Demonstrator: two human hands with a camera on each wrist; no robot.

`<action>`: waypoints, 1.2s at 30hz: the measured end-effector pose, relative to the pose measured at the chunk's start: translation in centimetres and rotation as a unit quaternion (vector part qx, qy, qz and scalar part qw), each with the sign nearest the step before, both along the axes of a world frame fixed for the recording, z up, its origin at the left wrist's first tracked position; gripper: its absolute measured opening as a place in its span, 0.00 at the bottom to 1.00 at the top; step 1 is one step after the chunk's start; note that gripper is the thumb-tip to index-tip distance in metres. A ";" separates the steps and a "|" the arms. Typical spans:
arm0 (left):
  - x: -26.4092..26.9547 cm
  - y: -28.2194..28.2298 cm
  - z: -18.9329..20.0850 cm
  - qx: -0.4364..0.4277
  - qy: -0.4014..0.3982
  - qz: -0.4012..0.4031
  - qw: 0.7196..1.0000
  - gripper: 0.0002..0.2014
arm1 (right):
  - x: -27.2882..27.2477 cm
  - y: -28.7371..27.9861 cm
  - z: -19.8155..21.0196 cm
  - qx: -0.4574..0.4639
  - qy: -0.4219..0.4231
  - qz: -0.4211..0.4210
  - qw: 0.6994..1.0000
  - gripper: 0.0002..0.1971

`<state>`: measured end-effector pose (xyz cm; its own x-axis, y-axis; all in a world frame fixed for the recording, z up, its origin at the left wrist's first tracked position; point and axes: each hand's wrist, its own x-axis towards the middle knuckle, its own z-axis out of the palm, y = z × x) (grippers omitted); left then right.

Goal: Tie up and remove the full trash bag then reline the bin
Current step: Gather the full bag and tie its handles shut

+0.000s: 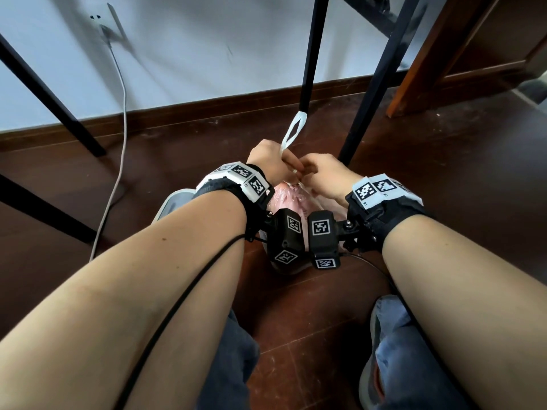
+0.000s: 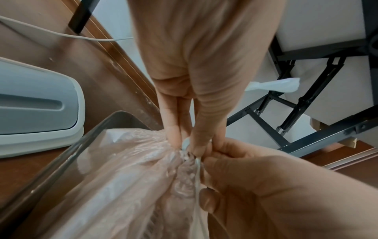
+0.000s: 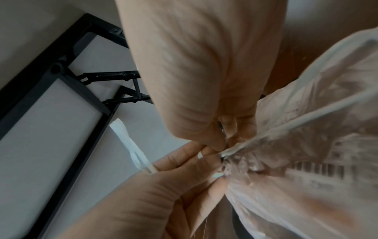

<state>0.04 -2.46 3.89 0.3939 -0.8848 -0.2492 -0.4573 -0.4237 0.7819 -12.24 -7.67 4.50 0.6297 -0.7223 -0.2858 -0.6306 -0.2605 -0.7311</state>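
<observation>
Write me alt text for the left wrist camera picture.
Two hands pinch the gathered neck of a translucent pinkish trash bag and its white drawstring, the left hand from above and the right hand from the lower right. The bag sits in a bin; a grey lid lies on the wooden floor beside it.

Trash bag: thin translucent pinkish plastic, wrinkled, mouth gathered into a tight bunch at top centre, sitting inside the bin. Printed barcode-like marks show through the film in the right wrist view. White drawstring comes out of the gathered neck as a flat loop, running up toward 12 o'clock in the head view; a second strand runs along the bag toward 2 o'clock in the right wrist view. Bin: grey, smooth rim, on the floor, bag still in it. Bin lid: pale grey-white, lying on the floor at 9 o'clock from the bin.
</observation>
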 end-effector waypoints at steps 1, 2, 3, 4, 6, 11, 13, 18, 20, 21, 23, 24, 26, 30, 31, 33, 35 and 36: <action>0.0 -0.1 -0.1 0.000 -0.003 -0.001 1.000 0.13 | 0.1 0.0 -0.1 0.000 0.009 0.006 1.000 0.14; 0.0 -0.1 -0.2 0.000 -0.009 -0.003 1.000 0.13 | 0.1 0.0 -0.2 0.004 0.015 0.009 1.000 0.14; 0.0 -0.1 -0.2 -0.001 -0.015 -0.003 1.000 0.13 | 0.2 0.0 -0.3 0.007 0.022 0.009 1.000 0.13; 0.0 -0.2 -0.3 -0.003 -0.022 0.001 1.000 0.13 | 0.2 -0.1 -0.4 0.010 0.022 0.007 1.000 0.13; -0.1 -0.2 -0.3 -0.008 -0.036 0.014 0.999 0.14 | 0.4 -0.1 -0.7 0.036 0.000 -0.017 0.999 0.09; -0.3 -0.3 -0.4 -0.009 -0.073 0.036 0.997 0.13 | 0.4 -0.3 -1.0 0.130 -0.067 -0.093 0.985 0.13; -0.3 -0.3 -0.3 -0.017 -0.086 0.045 0.995 0.10 | 0.3 -0.5 -1.3 0.137 -0.074 -0.094 0.983 0.13; -0.6 -0.2 -0.3 -0.032 -0.098 0.054 0.993 0.09 | 0.2 -0.9 -1.7 0.173 -0.098 -0.102 0.975 0.09; -0.7 -0.2 -0.4 -0.029 -0.085 0.051 0.995 0.11 | 0.1 -0.9 -1.6 0.203 -0.111 -0.104 0.967 0.11; -0.7 -0.3 -0.4 -0.029 -0.077 0.046 0.996 0.09 | 0.1 -0.9 -1.6 0.216 -0.119 -0.103 0.964 0.10; -0.6 -0.1 -0.5 -0.028 -0.063 0.043 0.997 0.03 | -0.1 -1.0 -1.5 0.231 -0.126 -0.091 0.960 0.09; -0.5 0.0 -0.5 -0.025 -0.058 0.044 0.997 0.02 | -0.2 -1.1 -1.5 0.234 -0.123 -0.084 0.961 0.08; -0.3 0.1 -0.6 -0.018 -0.046 0.044 0.998 0.01 | -0.4 -1.2 -1.5 0.243 -0.120 -0.074 0.960 0.07; 0.4 0.4 -0.3 -0.014 0.019 0.043 0.999 0.08 | -0.6 -1.2 -1.4 0.243 -0.131 -0.087 0.957 0.06; 0.6 0.4 -0.2 -0.011 0.036 0.042 0.998 0.09 | -0.7 -1.2 -1.3 0.239 -0.139 -0.093 0.957 0.05; 0.8 0.7 0.1 -0.012 0.066 0.042 0.997 0.07 | -0.8 -1.1 -1.0 0.229 -0.147 -0.102 0.957 0.04; 1.0 0.9 0.2 -0.016 0.087 0.040 0.995 0.06 | -0.8 -0.9 -0.8 0.220 -0.144 -0.104 0.959 0.03; 1.0 0.9 0.2 -0.015 0.094 0.039 0.995 0.05 | -0.8 -0.8 -0.8 0.214 -0.140 -0.107 0.961 0.03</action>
